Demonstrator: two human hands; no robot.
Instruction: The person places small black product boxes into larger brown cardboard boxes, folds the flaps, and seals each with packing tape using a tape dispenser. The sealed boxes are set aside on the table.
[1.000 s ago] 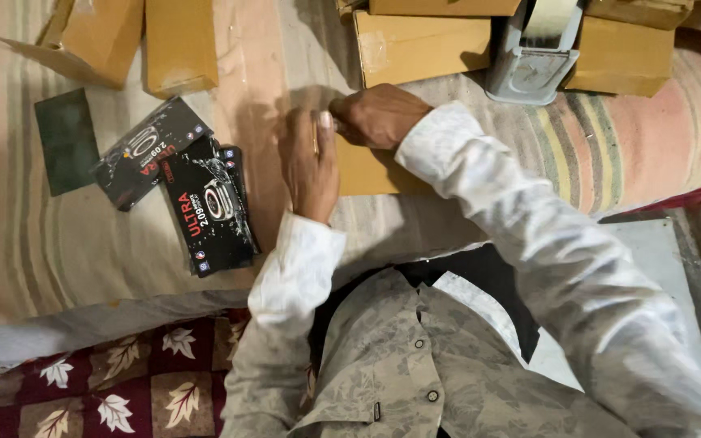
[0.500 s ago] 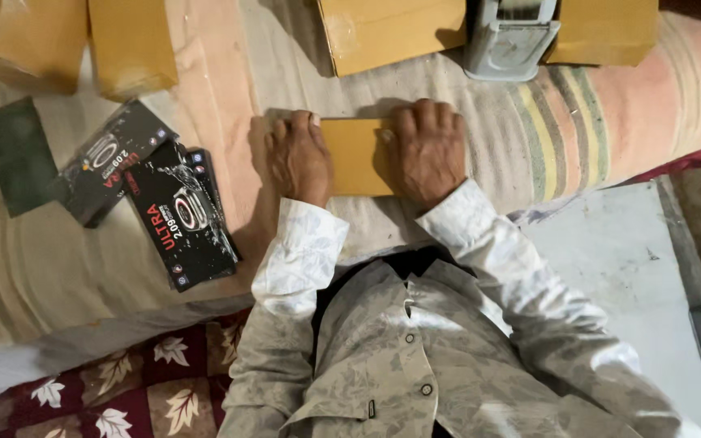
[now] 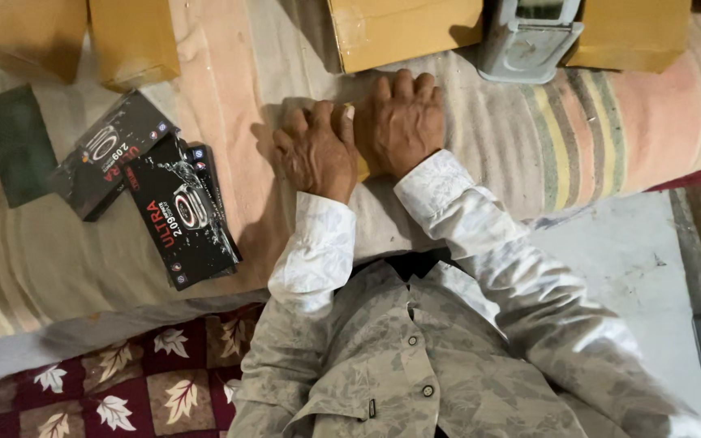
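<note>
A small brown cardboard package (image 3: 362, 168) lies on the striped blanket (image 3: 529, 138) and is almost fully hidden under both my hands. My left hand (image 3: 315, 151) presses down on its left part, fingers curled over the far edge. Beside it and touching it, my right hand (image 3: 400, 122) covers the right part, fingers bent over the top. Only a thin brown sliver shows between and below the hands.
Black printed product boxes (image 3: 182, 215) lie stacked to the left, beside a dark green flat piece (image 3: 16, 146). Larger cardboard boxes (image 3: 403, 31) and a grey tape dispenser (image 3: 529, 39) line the far edge. A floral mat (image 3: 123, 389) is at the lower left.
My hands have slid together from the two ends of the brown package until they cover it. A second ago the right hand was reaching across from farther right.
</note>
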